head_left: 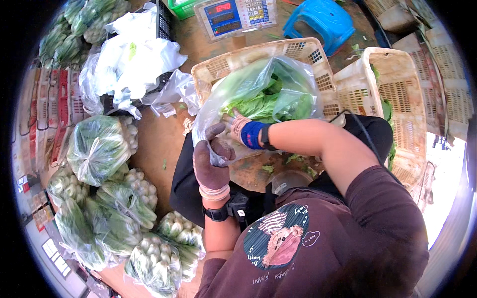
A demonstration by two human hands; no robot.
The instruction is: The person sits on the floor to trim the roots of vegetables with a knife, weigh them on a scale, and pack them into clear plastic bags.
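Note:
A clear plastic bag [303, 82] of leafy greens [258, 107] rests in a beige plastic basket [218, 67] in front of me. My left hand [212, 161], in a brown glove, is closed on the bag's near left edge. Gloved too, with a blue cuff at the wrist, my right hand [239, 126] reaches into the bag's mouth. Its fingers are stretched out and apart against the leaves; the bag's film partly covers them.
A digital scale [236, 17] and a blue plastic stool [320, 22] stand beyond the basket. White plastic bags [134, 62] lie over a black crate at the left. Several bagged vegetables [99, 149] are piled at my left. Another beige basket [405, 99] stands at the right.

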